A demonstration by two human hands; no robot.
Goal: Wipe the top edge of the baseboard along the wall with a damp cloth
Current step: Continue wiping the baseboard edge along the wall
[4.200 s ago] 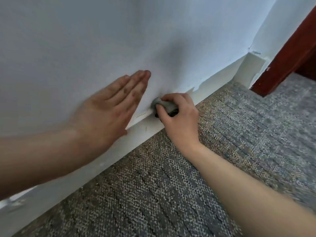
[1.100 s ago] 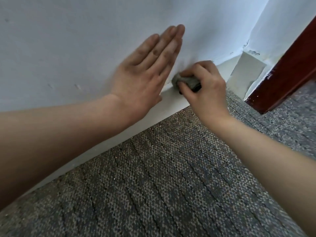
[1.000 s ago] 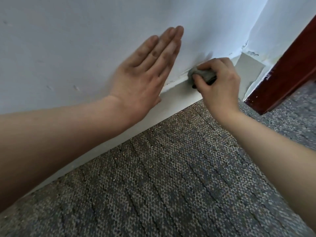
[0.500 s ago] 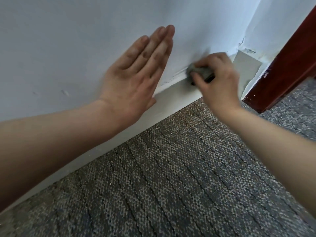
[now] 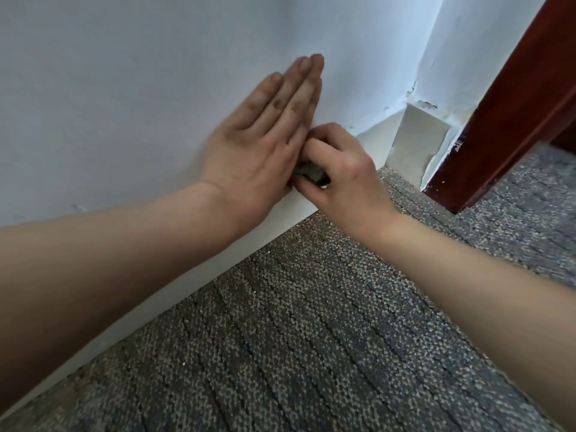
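Note:
A white baseboard (image 5: pixel 371 145) runs along the foot of the pale wall (image 5: pixel 124 73) towards the corner at the right. My right hand (image 5: pixel 339 176) grips a small bunched grey cloth (image 5: pixel 311 174) and holds it against the baseboard's top edge. My left hand (image 5: pixel 268 135) lies flat on the wall with straight fingers, just left of the cloth and touching my right hand. Most of the cloth is hidden under my right fingers.
Grey patterned carpet (image 5: pixel 311 338) covers the floor below the baseboard. A dark red door frame (image 5: pixel 498 120) stands at the right, past the wall corner. A short white baseboard piece (image 5: pixel 417 141) fills the corner.
My right hand has slid the cloth back left along the baseboard's top edge, away from the corner, until it meets my left hand. My left hand has stayed flat on the wall.

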